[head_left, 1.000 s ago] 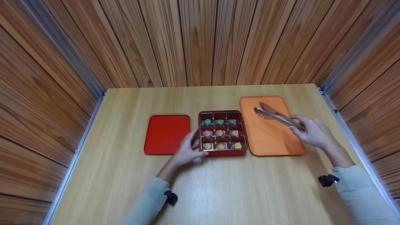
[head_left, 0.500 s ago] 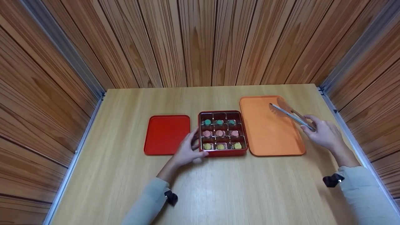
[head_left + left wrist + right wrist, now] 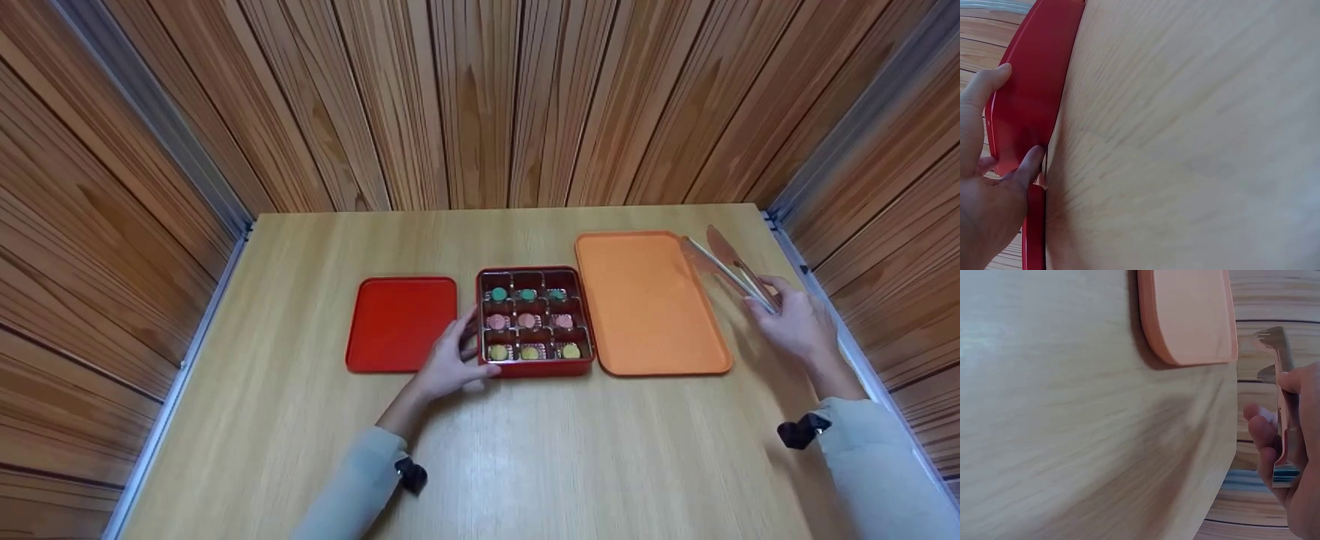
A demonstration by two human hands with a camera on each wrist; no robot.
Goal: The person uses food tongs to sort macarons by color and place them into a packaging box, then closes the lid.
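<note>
My left hand holds the near left corner of a red box, thumb on the front wall and fingers at the left side. In the left wrist view the thumb and a fingertip touch the red wall. A clear divided insert fills the box, its cells bearing rows of small round green, pink and yellow pieces. Metal tongs are gripped by my right hand, raised at the right of the orange tray. Their jaws stand apart, with nothing between them.
An orange tray lies close beside the box on the right. To its left is a red square lid or tray. Wood-plank walls rise behind the table and at both sides.
My right hand has moved right with the tongs, from over the orange tray to beyond its right edge. My left hand and the box have stayed put.
</note>
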